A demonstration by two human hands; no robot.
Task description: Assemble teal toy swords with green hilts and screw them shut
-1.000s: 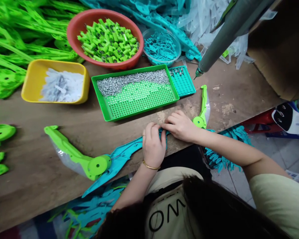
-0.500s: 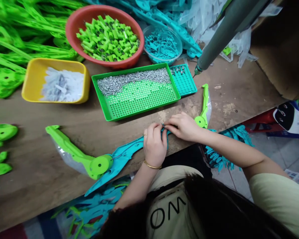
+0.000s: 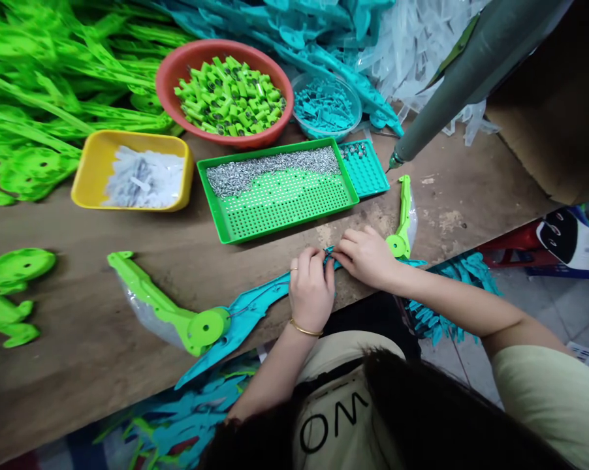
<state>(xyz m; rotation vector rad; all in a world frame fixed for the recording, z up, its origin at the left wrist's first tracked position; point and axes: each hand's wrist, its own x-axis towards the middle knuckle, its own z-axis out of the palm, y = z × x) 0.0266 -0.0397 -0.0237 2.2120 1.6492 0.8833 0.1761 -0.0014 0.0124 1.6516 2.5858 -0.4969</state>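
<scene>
Our left hand (image 3: 312, 289) gripping a blue frame (image 3: 261, 299), right hand (image 3: 367, 258) touching at two, hold unclear, green tray (image 3: 285, 210) at eleven o'clock

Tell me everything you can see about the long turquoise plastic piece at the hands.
The long turquoise plastic piece lies slantwise near the front edge of the brown wooden-looking table, its left end pointed. Ridges and a dark wire-like line show on its face. A bright green plastic arm with a round hub overlaps it near that end. The left hand holds its middle; the right hand is close beside, and they hide details there.
</scene>
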